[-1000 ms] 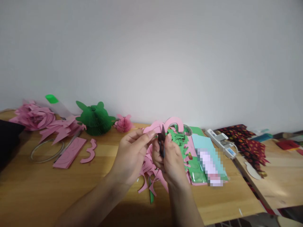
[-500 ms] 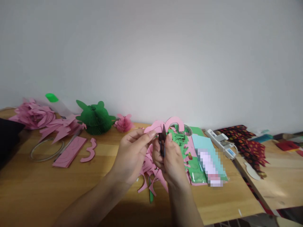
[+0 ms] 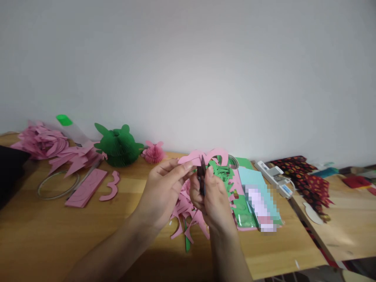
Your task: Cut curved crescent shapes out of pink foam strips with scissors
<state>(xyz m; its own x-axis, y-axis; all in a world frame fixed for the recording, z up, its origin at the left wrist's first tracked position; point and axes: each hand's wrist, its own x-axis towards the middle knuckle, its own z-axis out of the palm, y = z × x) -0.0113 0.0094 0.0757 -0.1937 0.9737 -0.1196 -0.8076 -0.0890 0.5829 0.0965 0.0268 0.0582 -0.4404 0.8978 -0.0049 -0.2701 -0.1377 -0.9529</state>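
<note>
The pink paper cutout (image 3: 205, 156), raised just above the counter (image 3: 88, 231) over a heap of pink scraps (image 3: 185, 209), is pinched by the left hand (image 3: 163, 194), while the right hand (image 3: 214, 199) grips small dark scissors (image 3: 202, 176) whose blades meet its lower edge.

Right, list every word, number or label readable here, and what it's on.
None can be read.
White device: small blue label, too small to read.
Light-blue sheet: print blurred out.
Loose pink cutout: curls like a 3, only a shape.
Held pink paper: no print seen.
</note>
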